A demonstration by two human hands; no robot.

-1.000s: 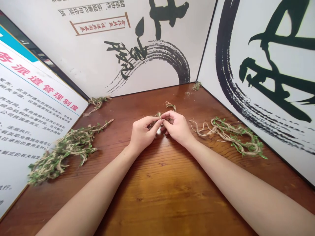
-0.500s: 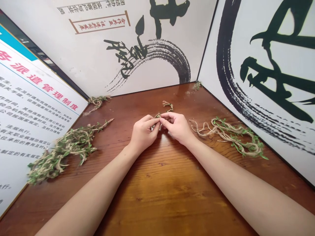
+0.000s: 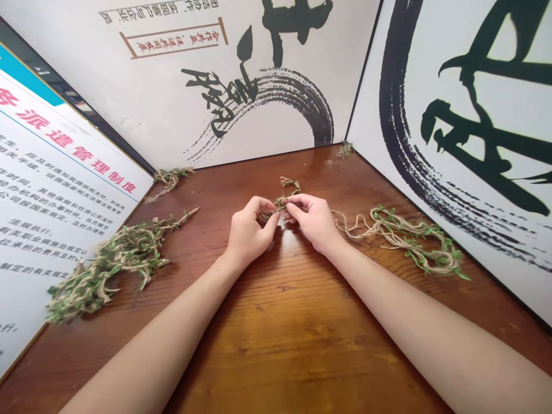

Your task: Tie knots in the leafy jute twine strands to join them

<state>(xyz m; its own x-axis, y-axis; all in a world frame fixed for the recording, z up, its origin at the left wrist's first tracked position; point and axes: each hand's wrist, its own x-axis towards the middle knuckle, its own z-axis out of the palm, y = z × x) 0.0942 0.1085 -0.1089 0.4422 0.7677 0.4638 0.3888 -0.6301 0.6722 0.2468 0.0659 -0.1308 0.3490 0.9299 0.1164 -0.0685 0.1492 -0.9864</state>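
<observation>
Both my hands meet over the middle of the wooden table, pinching a short length of leafy twine. My left hand grips it between thumb and forefinger from the left. From the right, my right hand holds it in its fingertips, thumb against forefinger. A loose curled end of the twine lies on the table beyond my fingers. The part inside my fingers is mostly hidden. Right of my right hand lies a loosely looped bundle of leafy twine with pale bare strands trailing toward my wrist.
A larger tangled heap of leafy twine lies on the left of the table. A small bundle sits in the back left corner, and green scraps in the back right one. Printed panels wall the table on three sides.
My left fingers have parted slightly from the right ones, and more of the twine shows between them. The twine's loose end has shifted slightly left.
</observation>
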